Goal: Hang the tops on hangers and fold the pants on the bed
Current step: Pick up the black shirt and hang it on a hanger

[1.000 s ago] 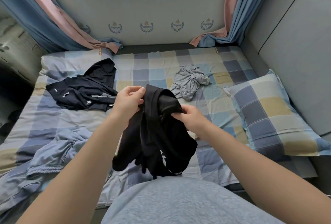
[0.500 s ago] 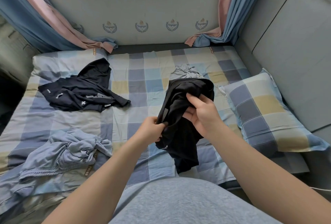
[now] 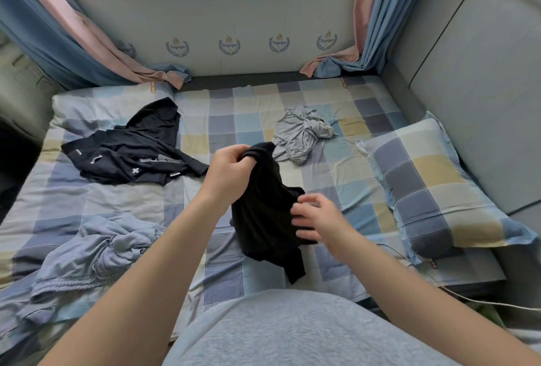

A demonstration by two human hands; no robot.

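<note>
Left hand [image 3: 231, 172]: is holding up the black garment [image 3: 263, 219] by its bunched top end, the grip closing tight around the fabric with the fingers curling over it.
Right hand [image 3: 317, 221]: is touching the garment's lower right side with loosely bent, spread fingers; whether this grip is pinching the cloth cannot be told.
Black garment: is hanging between the two hands above the middle of the bed [image 3: 234, 120], its lower end trailing down toward the checked sheet near the person's body.
Dark hooded top [image 3: 131, 155]: is lying spread out on the left of the bed, well apart from the hands.
Grey garment [image 3: 301, 134]: is lying crumpled on the bed just beyond the held garment.
Light blue garment [image 3: 93, 248]: is lying bunched at the near left of the bed.
Pillow [image 3: 433, 190]: is resting at the right side of the bed, against the grey padded wall.
</note>
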